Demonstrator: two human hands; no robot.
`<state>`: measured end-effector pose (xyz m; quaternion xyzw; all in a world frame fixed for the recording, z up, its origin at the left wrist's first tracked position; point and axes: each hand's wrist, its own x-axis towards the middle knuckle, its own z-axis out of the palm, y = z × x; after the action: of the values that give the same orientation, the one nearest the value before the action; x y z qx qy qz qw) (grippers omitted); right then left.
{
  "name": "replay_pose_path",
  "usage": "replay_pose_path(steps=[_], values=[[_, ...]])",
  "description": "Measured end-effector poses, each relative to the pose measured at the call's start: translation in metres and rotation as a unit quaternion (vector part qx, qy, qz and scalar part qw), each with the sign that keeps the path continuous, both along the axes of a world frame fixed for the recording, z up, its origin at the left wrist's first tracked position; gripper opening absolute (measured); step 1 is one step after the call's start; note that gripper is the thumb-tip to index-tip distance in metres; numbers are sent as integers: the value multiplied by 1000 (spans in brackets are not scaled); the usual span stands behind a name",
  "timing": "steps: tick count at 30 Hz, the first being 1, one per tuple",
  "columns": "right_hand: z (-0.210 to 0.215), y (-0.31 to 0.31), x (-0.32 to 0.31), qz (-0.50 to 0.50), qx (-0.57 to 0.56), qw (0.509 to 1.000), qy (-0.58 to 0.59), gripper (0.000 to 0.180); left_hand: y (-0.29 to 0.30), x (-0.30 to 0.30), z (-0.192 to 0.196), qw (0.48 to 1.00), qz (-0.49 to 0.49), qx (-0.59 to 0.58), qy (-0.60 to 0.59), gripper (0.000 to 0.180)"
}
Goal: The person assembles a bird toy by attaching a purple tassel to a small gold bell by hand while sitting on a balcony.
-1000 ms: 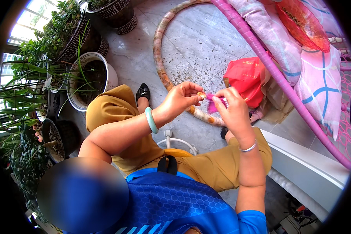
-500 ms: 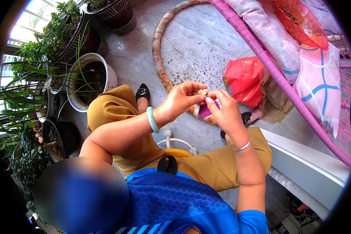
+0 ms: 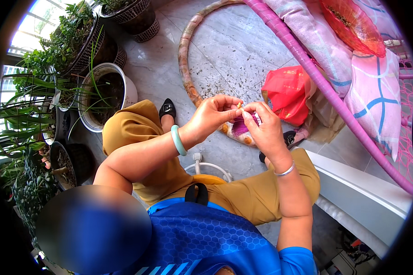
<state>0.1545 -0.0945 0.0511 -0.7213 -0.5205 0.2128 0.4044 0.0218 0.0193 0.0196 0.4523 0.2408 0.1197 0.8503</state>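
Above the floor in the middle of the view, my left hand (image 3: 214, 114) and my right hand (image 3: 264, 127) meet at the fingertips. Thumb and forefinger of each hand pinch a small pale-yellow piece (image 3: 239, 106), too small and too covered to name. A green bangle (image 3: 179, 140) circles my left wrist, and a silver bangle (image 3: 286, 169) is on my right. Below the hands, a patterned cloth-wrapped ring (image 3: 184, 59) curves over the floor; its near part shows white, orange and purple.
Dark crumbs (image 3: 220, 87) are scattered on the grey tiles. A red bag (image 3: 287, 94) stands beyond my right hand, beside a slanting pink-wrapped bar (image 3: 323, 87). A red translucent bowl (image 3: 367, 34) rests on pink cushions (image 3: 371, 96). Potted plants, including a white pot (image 3: 131, 91), line the left.
My fingertips have shifted slightly and closed in on the small piece, so less of it shows. Both arms stay nearly where they were.
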Motion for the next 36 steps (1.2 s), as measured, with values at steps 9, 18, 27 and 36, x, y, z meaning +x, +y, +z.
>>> replay_pose_path(steps=[9, 18, 27, 36], values=[[-2, -2, -3, 0, 7, 1000, -13, 11, -4, 0, 1, 999, -5, 25, -23, 32], [26, -6, 28, -103, 31, 993, -57, 17, 0, 1, -1, 991, -6, 125, 51, 34], [17, 0, 28, 27, 57, 990, -128, 20, -6, -3, -6, 996, 18, 88, 17, 30], [17, -11, 26, 14, 0, 983, -182, 18, -5, 2, -10, 996, 27, 82, 17, 21]])
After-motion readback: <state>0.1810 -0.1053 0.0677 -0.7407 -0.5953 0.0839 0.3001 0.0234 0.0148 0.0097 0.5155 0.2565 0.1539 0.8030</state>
